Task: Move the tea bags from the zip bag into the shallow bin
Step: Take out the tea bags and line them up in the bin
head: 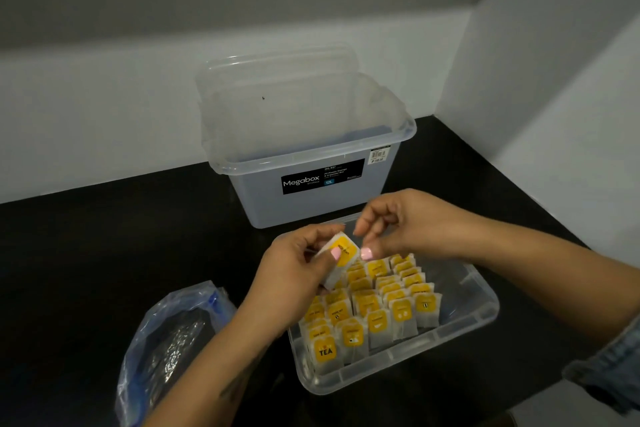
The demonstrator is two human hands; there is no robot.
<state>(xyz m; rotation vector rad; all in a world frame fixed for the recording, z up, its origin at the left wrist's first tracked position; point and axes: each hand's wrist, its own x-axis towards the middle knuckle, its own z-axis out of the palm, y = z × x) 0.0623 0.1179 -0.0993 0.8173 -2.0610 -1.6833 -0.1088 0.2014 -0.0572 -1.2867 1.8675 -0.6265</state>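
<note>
hands 2 (298, 274) | zip bag 1 (166, 340) | shallow bin 1 (398, 374) | storage box 1 (311, 149)

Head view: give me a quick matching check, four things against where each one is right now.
Things:
1. zip bag
2. shallow bin
3. Megabox tub
4. held tea bag

Places:
A. pinched in the left hand, right hand at its top
B. behind the bin, against the wall
C. lower left on the black counter
D. front right, holding rows of tea bags

Pairs: 1-C, 2-D, 3-B, 4-A
</note>
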